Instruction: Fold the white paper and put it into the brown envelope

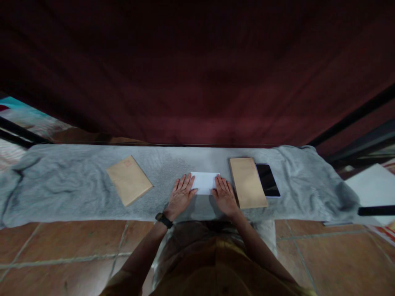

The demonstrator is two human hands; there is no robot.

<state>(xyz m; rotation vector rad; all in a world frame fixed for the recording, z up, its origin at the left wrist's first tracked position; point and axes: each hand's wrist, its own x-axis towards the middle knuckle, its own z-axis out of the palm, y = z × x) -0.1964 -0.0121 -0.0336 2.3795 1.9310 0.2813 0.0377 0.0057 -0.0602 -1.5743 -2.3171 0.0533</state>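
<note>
A small folded white paper (204, 181) lies on the grey cloth (77, 185) right in front of me. My left hand (182, 194) rests flat with fingers spread on the paper's left edge; a dark watch sits on that wrist. My right hand (224, 195) lies flat, fingers stretched, on the paper's right edge. Neither hand grips anything. A brown envelope (247, 182) lies just right of my right hand. Another brown envelope (129, 179) lies tilted to the left of my left hand.
A black phone (267, 180) lies face up beside the right envelope. A dark red curtain (197, 74) hangs behind the bench. Terracotta floor tiles (61, 250) run below. A white sheet (375, 187) and a dark bar (376, 210) sit at far right.
</note>
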